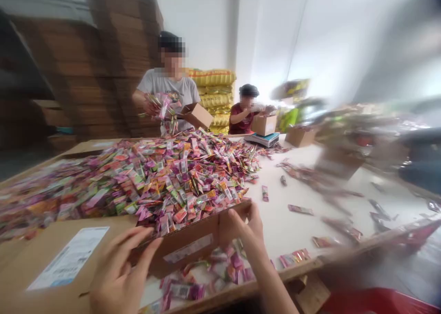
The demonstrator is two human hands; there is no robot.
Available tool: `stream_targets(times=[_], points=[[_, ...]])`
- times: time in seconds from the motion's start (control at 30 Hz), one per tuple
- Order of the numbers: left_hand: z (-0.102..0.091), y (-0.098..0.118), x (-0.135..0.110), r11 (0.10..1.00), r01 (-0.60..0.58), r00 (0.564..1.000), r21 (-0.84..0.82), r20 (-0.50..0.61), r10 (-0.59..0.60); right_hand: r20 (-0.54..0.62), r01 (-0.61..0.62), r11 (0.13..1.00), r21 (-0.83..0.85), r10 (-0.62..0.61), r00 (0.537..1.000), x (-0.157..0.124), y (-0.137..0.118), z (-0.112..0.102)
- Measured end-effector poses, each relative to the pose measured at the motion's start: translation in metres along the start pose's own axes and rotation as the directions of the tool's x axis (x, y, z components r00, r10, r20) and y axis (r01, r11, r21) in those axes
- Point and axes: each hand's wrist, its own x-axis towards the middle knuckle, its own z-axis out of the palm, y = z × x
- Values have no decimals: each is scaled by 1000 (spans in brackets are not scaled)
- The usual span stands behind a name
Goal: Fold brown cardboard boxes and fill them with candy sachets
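A brown cardboard box (206,233) is between my hands at the table's near edge, with a pale label on the wall facing me. My left hand (120,268) grips its left end, thumb and fingers curled around the edge. At the right end, my right hand (250,226) pinches the upper corner, thumb on the near side. Small purple snack packets (182,290) lie just below and in front of the box, partly blurred. Directly behind it rises a large heap of colourful packets (186,176). How far the box's bottom reaches is hidden.
A flattened carton with a white label (72,254) lies at left. Loose packets (300,209) dot the white table (275,222). Across it, one person (168,88) holds packets and a box; another (241,116) works beside a scale (263,139). A blurred packet-filled box (337,160) stands at right.
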Motion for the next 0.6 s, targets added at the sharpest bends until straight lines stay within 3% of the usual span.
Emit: stream_targets(times=[0.03, 0.1, 0.13, 0.2, 0.27, 0.3, 0.4, 0.47, 0.53, 0.6], points=[[6, -4, -5, 976, 215, 974, -34, -65, -217, 28, -11, 1000, -2, 12, 1000, 0, 3, 1], [14, -13, -12, 840, 520, 848, -158, -28, -530, 43, -39, 999, -16, 40, 998, 2, 3, 4], [17, -18, -15, 783, 593, 802, -189, 50, -595, 21, -64, 997, -33, 65, 998, 5, 0, 6], [21, -27, -18, 741, 635, 772, -218, 158, -616, -71, -142, 987, -68, 138, 988, 14, -5, 8], [25, -31, -19, 749, 635, 772, -189, 171, -612, -94, -176, 982, -66, 169, 981, 23, -11, 8], [27, -31, -19, 758, 620, 784, -201, 177, -594, -47, -159, 987, -41, 157, 987, 28, -13, 7], [31, -24, -18, 808, 515, 857, -286, 203, -474, 210, -105, 991, 82, 86, 974, 34, -17, -4], [32, -16, -20, 844, 419, 907, -334, 202, -371, 310, -127, 985, 119, 85, 947, 35, -18, -13], [32, -8, -24, 860, 362, 929, -359, 211, -303, 345, -147, 981, 123, 97, 934, 36, -18, -20], [33, -1, -27, 843, 341, 936, -415, 233, -264, 287, -133, 988, 79, 105, 952, 39, -16, -20]])
